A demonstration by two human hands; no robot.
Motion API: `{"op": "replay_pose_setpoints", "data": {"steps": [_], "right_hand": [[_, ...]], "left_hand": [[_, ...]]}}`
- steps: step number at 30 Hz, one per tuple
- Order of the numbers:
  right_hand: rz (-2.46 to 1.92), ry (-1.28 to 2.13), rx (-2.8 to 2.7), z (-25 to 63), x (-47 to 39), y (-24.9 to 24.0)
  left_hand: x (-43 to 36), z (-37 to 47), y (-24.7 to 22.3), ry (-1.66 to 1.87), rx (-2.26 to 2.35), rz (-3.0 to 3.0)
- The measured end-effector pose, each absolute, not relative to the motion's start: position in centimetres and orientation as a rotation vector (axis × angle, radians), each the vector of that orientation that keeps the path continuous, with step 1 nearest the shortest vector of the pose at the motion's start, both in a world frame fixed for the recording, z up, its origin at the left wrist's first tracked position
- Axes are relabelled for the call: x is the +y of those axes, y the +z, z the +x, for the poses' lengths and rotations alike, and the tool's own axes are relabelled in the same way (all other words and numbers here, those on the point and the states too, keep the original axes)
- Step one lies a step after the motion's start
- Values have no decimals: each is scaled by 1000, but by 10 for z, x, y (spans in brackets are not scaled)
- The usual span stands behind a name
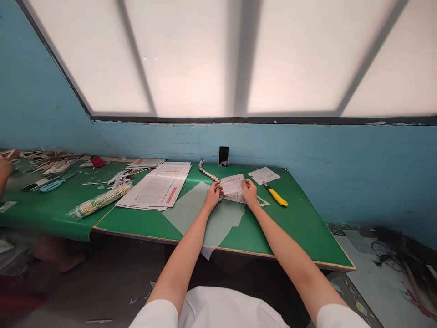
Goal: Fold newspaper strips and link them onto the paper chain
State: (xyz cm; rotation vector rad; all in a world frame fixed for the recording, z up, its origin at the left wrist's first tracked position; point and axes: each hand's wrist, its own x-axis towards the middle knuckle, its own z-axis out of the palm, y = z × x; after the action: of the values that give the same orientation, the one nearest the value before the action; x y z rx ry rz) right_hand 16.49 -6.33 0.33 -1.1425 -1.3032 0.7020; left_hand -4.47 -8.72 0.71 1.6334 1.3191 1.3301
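Over the green table (290,232), a small piece of newspaper (232,184) is held between my two hands. My left hand (213,193) is closed at its left edge, and my right hand (250,190) pinches its right edge. A folded zigzag paper chain (208,173) runs from the back of the table down to my left fingers; whether they also grip it I cannot tell. Beneath my hands lies a translucent sheet (218,228) with a torn edge. To the right of my right hand are a yellow-handled utility knife (278,197) and another newspaper piece (264,175).
A phone (223,156) leans against the blue wall. Stacked newspapers (157,189) and a bag of thin sticks (100,200) lie to the left. Farther left are blue-handled scissors (53,185), wooden strips (56,166) and another person's hand (5,171).
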Motion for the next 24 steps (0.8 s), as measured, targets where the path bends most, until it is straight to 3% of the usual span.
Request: {"op": "replay_pose_setpoints", "data": {"steps": [14,24], "right_hand": [[-992,1022,-1301,154,-74,7],[-915,998,-1265,151,-74,6]], "left_hand": [[-91,-50,6,1393,1142,1318],[-99,-48,13,1431,1185,1402]]}}
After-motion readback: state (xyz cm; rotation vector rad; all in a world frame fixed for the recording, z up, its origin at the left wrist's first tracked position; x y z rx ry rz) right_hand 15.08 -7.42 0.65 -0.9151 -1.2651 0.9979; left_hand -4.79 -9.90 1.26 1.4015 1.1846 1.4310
